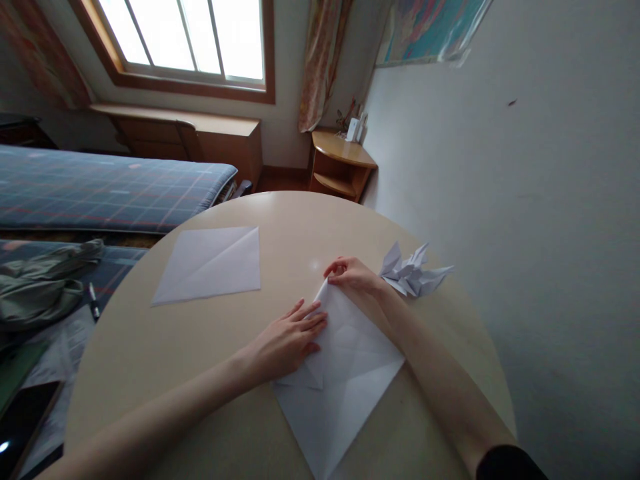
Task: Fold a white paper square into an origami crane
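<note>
A white paper sheet [350, 360] with crease lines lies on the round cream table [210, 347], one corner pointing at me. Its left side is folded inward, and the flap lies partly under my left hand [287, 337]. That hand rests on the fold with its fingers spread. At the sheet's far corner, my right hand [350, 273] has thumb and fingers pinched together on the paper tip. Just right of my right wrist sits a cluster of folded white paper shapes [414, 270]. A second creased white sheet [213, 263] lies flat at the back left.
Beds with blue plaid covers [110, 190] stand left of the table. Grey-green cloth [45, 287], papers, a pen [93, 300] and a dark phone [30, 423] lie at the lower left. A corner shelf [343, 150] stands beyond the table, and a wall [565, 220] closes the right.
</note>
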Available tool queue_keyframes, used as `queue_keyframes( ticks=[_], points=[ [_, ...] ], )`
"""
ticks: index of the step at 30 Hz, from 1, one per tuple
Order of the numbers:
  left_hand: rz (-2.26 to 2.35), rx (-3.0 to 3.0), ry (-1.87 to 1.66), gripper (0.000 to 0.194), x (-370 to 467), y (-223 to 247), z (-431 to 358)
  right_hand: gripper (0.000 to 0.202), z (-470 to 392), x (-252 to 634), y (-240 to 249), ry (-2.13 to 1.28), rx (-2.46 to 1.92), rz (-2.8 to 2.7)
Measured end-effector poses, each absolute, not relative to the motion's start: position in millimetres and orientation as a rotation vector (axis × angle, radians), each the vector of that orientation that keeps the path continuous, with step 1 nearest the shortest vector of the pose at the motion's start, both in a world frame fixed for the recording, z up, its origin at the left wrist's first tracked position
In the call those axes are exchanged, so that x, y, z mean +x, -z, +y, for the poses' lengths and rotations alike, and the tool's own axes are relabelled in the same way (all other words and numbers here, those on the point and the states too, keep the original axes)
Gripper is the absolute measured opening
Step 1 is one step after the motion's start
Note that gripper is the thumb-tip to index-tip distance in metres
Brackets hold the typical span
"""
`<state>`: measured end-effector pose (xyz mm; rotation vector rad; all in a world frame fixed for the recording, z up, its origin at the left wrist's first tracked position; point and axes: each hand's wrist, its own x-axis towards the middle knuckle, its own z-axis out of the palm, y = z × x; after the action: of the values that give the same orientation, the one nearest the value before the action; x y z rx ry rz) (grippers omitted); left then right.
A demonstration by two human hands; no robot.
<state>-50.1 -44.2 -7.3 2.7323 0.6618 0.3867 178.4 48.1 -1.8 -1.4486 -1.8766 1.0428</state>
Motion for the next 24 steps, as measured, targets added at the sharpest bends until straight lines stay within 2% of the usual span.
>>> queue_keyframes(
  ticks=[15, 24],
  points=[
    [0.647, 2.743, -0.355, 0.040, -50.5, 5.9, -42.8, 0.026, 53.1, 180.1, -4.7, -1.138, -1.493, -1.870],
    [0.657, 2.755, -0.343, 0.040, -50.2, 4.8, -42.8, 0.017, 52.1, 171.7, -3.5, -0.933, -1.603, -1.842]
  ],
)
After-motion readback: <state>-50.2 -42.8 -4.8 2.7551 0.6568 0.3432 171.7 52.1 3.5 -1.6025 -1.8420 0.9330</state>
